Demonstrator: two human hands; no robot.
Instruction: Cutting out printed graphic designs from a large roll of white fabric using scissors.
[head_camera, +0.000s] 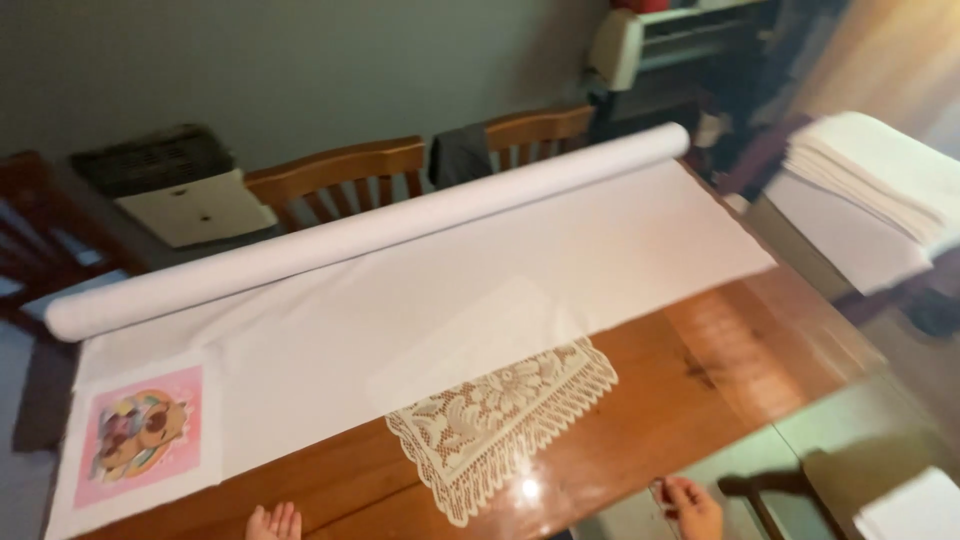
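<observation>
Laying-out stage: white fabric (420, 300) lies unrolled across the table (700, 370), roll (370, 230) at far edge. My left hand (274, 523) open, fingers spread, empty; right hand (692, 505) loosely curled at table edge, apparently empty. Next, I judge, reach forward to smooth the fabric.

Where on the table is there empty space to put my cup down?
Bare wood lies right of the lace doily, below the white fabric. A thinner bare strip runs between the doily and the left hand. The far side is crowded by the fabric roll.

Two wooden chairs (345, 180) stand behind the table, and a stack of white sheets (880, 175) lies at the right.
</observation>
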